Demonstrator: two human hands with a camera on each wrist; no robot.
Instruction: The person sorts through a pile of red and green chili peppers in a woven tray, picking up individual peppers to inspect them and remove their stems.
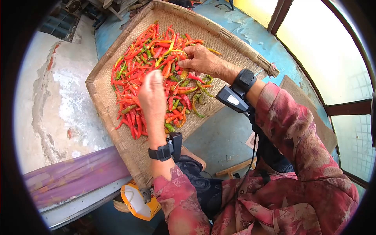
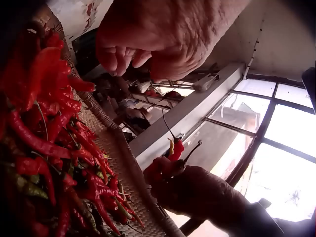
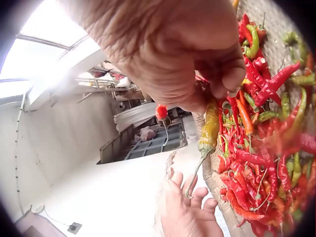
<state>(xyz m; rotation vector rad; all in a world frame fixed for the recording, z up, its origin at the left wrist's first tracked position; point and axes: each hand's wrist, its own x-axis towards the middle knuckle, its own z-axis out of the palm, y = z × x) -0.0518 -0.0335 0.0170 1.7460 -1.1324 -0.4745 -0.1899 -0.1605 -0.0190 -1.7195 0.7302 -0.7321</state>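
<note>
A heap of chili peppers (image 1: 135,84), mostly red with some green and yellow ones, lies on a woven tray (image 1: 231,53). Over the heap's right side, my right hand (image 1: 204,60) holds a few chili peppers. From its fingers a yellowish chili pepper (image 3: 210,126) hangs stem down in the right wrist view, and a red chili pepper (image 3: 161,112) pokes out beside it. My left hand (image 1: 152,96), blurred, is above the near left part of the heap. Its fingers look loosely bent in the right wrist view, with nothing seen in them.
The tray reaches over the person's knees, its rim (image 1: 113,137) beside a purple cloth (image 1: 82,174). Below the near corner stands an orange and white box (image 1: 137,201). A worn whitewashed wall (image 1: 70,94) rises at left, windows (image 1: 325,43) at right.
</note>
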